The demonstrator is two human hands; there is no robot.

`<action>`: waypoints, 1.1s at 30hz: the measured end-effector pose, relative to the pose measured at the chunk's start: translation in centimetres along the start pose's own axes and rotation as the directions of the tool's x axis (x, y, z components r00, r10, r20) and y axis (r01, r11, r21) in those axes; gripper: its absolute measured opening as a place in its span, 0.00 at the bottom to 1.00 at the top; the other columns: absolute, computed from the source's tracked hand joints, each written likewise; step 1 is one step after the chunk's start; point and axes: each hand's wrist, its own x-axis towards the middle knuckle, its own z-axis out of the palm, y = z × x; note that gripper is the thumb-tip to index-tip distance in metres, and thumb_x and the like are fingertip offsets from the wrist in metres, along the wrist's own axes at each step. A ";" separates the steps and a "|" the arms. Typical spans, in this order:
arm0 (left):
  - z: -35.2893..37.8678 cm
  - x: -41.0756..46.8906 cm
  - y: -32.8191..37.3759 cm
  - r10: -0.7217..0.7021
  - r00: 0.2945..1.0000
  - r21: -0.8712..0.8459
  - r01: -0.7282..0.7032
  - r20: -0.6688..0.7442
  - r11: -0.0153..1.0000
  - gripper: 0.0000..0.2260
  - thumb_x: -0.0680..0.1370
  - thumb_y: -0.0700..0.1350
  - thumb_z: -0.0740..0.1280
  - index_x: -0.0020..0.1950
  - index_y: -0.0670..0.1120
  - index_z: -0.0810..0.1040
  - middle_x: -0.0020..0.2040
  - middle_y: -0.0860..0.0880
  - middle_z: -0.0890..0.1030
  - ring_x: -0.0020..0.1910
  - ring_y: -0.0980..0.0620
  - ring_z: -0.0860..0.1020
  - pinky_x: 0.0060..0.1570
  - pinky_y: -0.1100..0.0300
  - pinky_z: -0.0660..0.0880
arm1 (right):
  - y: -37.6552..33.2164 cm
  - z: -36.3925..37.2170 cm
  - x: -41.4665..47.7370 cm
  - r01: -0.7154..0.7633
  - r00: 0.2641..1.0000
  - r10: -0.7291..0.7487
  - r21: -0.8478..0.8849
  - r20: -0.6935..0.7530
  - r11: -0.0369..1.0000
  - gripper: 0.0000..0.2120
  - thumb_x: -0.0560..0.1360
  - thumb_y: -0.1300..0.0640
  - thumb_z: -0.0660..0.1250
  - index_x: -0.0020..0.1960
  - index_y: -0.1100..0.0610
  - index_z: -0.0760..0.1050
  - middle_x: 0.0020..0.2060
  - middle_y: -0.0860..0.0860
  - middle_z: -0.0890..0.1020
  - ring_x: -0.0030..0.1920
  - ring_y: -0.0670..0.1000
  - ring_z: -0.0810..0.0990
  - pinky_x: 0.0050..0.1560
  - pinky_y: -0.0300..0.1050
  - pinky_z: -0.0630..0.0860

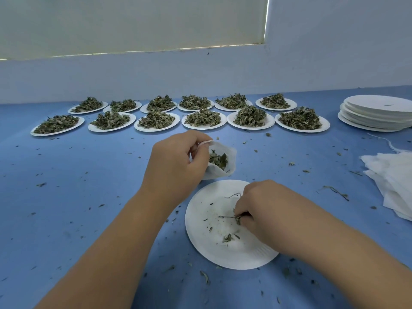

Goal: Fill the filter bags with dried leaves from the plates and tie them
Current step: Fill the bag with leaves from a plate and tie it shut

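While my left hand (176, 161) pinches the bag (220, 162) open by its rim, my right hand (263, 210) pinches the last leaves (236, 217) on the plate (207, 230); the bag's mouth sits just beyond, up-left.

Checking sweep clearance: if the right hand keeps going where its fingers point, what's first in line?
Right hand points left across the near plate: leaf scraps first, then probably the left forearm; depth unclear.
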 end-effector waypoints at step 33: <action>-0.8 -0.5 1.5 0.003 0.994 0.075 -0.012 0.112 0.997 0.05 0.77 0.41 0.67 0.48 0.48 0.83 0.31 0.61 0.72 0.33 0.66 0.71 0.33 0.73 0.63 | 3.8 -3.1 -1.2 0.265 0.964 -0.020 0.942 -0.266 0.207 0.04 0.71 0.58 0.68 0.44 0.54 0.82 0.35 0.50 0.80 0.36 0.47 0.77 0.41 0.39 0.76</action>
